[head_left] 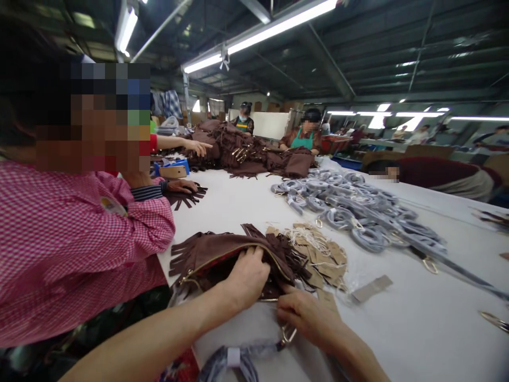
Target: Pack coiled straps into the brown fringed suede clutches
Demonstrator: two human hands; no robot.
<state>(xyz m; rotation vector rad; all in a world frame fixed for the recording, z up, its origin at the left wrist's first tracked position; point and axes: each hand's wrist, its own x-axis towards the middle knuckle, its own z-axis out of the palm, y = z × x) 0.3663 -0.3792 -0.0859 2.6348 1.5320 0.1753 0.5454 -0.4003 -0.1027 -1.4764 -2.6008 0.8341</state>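
Observation:
A dark brown fringed bag (222, 249) lies at the near edge of the table, its zippered mouth gaping toward me. My left hand (248, 278) reaches into that opening with bent fingers; their tips are hidden inside. At the bag's near right edge, my right hand (308, 315) is closed on the brown material, thumb and fingers curled. Just below it hangs a gold clasp (289, 335) on a coiled grey strap (233, 358) wrapped in clear plastic. Beside the bag's fringe is a pile of tan paper tags (324, 260) with white strings.
Many plastic-wrapped strap coils (342, 201) cover the table's right middle. Brown bags (234, 146) are heaped at the far end. A co-worker in a pink checked smock (139, 228) sits close on my left, near a phone (173, 171). A loose tan strip (371, 289) lies right.

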